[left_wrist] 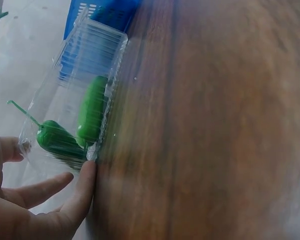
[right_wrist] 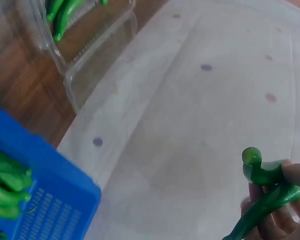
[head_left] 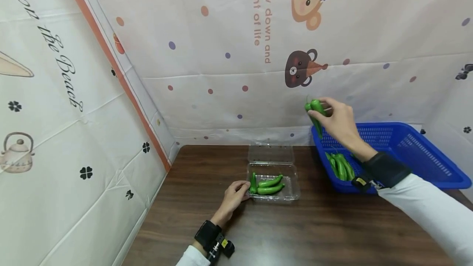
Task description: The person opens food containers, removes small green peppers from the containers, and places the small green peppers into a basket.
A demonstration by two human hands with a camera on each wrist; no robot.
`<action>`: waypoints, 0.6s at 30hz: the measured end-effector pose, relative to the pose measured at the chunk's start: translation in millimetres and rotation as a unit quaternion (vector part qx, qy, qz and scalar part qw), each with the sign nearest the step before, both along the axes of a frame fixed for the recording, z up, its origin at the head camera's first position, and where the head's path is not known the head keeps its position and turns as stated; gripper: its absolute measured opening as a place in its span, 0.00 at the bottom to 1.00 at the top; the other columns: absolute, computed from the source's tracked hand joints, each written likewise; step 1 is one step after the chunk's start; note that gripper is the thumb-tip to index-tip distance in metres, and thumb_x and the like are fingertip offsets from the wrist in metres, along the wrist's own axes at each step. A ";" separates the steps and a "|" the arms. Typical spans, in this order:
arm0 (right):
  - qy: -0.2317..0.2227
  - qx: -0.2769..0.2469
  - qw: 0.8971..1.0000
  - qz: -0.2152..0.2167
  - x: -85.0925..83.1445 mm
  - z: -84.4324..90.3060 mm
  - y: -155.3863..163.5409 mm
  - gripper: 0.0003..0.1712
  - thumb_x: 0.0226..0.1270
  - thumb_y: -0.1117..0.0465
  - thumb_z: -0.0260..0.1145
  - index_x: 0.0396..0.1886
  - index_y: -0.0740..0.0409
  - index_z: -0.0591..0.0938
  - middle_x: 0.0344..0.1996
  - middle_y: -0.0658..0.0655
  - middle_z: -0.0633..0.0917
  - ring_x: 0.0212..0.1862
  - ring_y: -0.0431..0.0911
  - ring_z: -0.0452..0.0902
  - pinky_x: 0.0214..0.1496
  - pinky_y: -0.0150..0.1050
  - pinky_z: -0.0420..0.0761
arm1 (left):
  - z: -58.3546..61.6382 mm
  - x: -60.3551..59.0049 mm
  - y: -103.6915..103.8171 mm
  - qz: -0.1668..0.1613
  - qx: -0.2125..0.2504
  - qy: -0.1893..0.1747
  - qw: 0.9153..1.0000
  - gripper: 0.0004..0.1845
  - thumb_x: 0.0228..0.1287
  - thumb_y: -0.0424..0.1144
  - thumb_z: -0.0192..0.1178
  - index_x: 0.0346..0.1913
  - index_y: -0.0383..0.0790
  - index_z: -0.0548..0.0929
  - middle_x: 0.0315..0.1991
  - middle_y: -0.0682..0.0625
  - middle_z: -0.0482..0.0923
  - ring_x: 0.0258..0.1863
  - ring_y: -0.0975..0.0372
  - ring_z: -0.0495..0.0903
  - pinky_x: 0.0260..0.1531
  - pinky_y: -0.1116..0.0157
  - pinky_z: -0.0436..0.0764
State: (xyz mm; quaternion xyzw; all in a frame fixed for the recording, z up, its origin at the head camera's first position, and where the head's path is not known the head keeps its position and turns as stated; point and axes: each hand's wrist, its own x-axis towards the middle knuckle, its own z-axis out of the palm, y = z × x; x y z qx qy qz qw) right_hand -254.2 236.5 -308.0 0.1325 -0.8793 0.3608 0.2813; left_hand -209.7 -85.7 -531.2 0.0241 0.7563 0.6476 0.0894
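My right hand [head_left: 339, 120] holds two green peppers [head_left: 317, 106] up above the left rear corner of the blue basket. In the right wrist view, the held peppers [right_wrist: 265, 205] cross each other between thumb and fingers. A hinged clear plastic box [head_left: 292, 194] stands on the table with its lid [head_left: 271, 154] tipped back. Three green peppers [head_left: 271, 190] lie inside it, one upright along the left wall and two crosswise. My left hand [head_left: 233, 196] grips the box's left side, thumb and a finger [left_wrist: 85, 187] set apart on its wall.
The blue perforated basket [head_left: 425, 180] sits on the right of the brown wooden table [head_left: 207, 167]. Several more green peppers [head_left: 341, 167] lie in its left end, partly hidden by the right forearm. Printed cloth walls [head_left: 207, 106] rise behind and at the sides.
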 end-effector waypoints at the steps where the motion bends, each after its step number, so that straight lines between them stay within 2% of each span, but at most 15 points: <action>1: 0.003 -0.001 1.000 -0.008 -0.4 1.1 5.1 0.21 0.71 0.60 0.70 0.59 0.68 0.82 0.44 0.75 0.86 0.40 0.67 0.87 0.28 0.11 0.71 | 0.1 0.0 0.5 0.002 0.000 0.001 1.000 0.25 0.80 0.49 0.54 0.64 0.31 0.78 0.66 0.37 0.71 0.61 0.47 0.79 0.56 0.57 0.89; 6: -0.004 -0.002 0.999 -0.042 -1.1 -2.3 33.8 0.24 0.72 0.58 0.69 0.61 0.68 0.80 0.45 0.77 0.85 0.42 0.69 0.85 0.29 0.10 0.69 | 0.2 2.9 3.7 0.007 -0.002 0.005 1.000 0.24 0.80 0.47 0.53 0.64 0.30 0.77 0.64 0.37 0.73 0.56 0.49 0.81 0.55 0.55 0.89; 8: -0.016 0.001 0.998 -0.056 -1.4 -5.7 45.8 0.26 0.73 0.56 0.68 0.63 0.68 0.79 0.46 0.77 0.85 0.44 0.70 0.85 0.33 0.20 0.80 | 0.0 4.3 3.8 0.007 0.000 0.001 1.000 0.25 0.80 0.47 0.53 0.65 0.30 0.77 0.64 0.36 0.73 0.55 0.50 0.81 0.55 0.55 0.89; 10: -0.031 0.001 0.997 -0.065 -2.0 -9.6 57.7 0.27 0.74 0.55 0.67 0.64 0.69 0.78 0.48 0.78 0.84 0.46 0.71 0.83 0.40 0.37 0.87 | 0.1 5.6 3.4 0.004 0.000 -0.001 1.000 0.25 0.80 0.48 0.53 0.66 0.30 0.76 0.65 0.36 0.72 0.55 0.51 0.81 0.55 0.55 0.89; 13: -0.052 0.004 0.996 -0.071 -3.2 -16.4 73.2 0.29 0.76 0.54 0.64 0.65 0.72 0.75 0.49 0.80 0.82 0.48 0.73 0.81 0.47 0.63 0.84 | 0.9 5.8 2.5 0.005 0.003 -0.003 1.000 0.26 0.80 0.48 0.54 0.66 0.30 0.75 0.65 0.35 0.72 0.55 0.50 0.81 0.55 0.56 0.89; 16: -0.073 0.012 0.995 -0.073 -5.5 -24.4 86.7 0.30 0.77 0.55 0.63 0.64 0.77 0.74 0.49 0.83 0.80 0.50 0.76 0.78 0.49 0.70 0.81 | 1.8 5.1 1.9 0.004 0.003 -0.004 1.000 0.27 0.79 0.49 0.54 0.67 0.30 0.75 0.65 0.35 0.71 0.55 0.50 0.81 0.55 0.56 0.89; 17: -0.083 0.016 0.994 -0.073 -6.5 -27.0 90.7 0.30 0.77 0.55 0.63 0.64 0.78 0.73 0.50 0.84 0.79 0.50 0.77 0.77 0.56 0.73 0.77 | 2.1 4.7 1.9 0.004 0.003 -0.006 1.000 0.27 0.79 0.50 0.55 0.67 0.31 0.75 0.65 0.35 0.71 0.55 0.50 0.81 0.55 0.57 0.89; 18: -0.092 0.023 0.993 -0.072 -7.3 -29.8 94.4 0.30 0.77 0.56 0.62 0.64 0.80 0.73 0.50 0.85 0.79 0.51 0.77 0.77 0.56 0.74 0.77 | 2.3 4.5 1.9 0.003 0.003 -0.007 1.000 0.27 0.79 0.50 0.55 0.67 0.31 0.75 0.65 0.35 0.71 0.56 0.51 0.81 0.56 0.57 0.89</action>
